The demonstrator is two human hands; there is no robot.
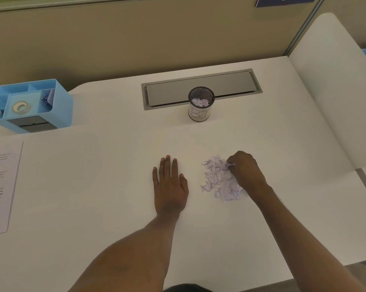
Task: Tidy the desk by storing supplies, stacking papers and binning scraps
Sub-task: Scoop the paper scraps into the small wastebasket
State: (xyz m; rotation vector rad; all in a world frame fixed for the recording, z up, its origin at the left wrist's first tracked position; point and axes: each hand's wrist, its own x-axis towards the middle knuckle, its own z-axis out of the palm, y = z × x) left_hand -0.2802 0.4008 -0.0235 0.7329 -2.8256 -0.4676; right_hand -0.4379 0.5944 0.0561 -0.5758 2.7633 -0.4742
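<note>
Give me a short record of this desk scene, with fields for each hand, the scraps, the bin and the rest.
left hand: flat on the desk, fingers straight, holds nothing
right hand: pinches a piece at the right side of the scrap pile
scrap pile: torn paper on the desk
bin: upright mesh cup behind the pile, scraps inside
organizer: blue, far left, tape roll in one compartment
papers: printed, at the left edge

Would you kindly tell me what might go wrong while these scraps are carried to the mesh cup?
The right hand pinches loose bits from the scrap pile; some may fall on the desk on the way. The narrow mesh cup already holds scraps, so it might overflow or tip if knocked.
</note>
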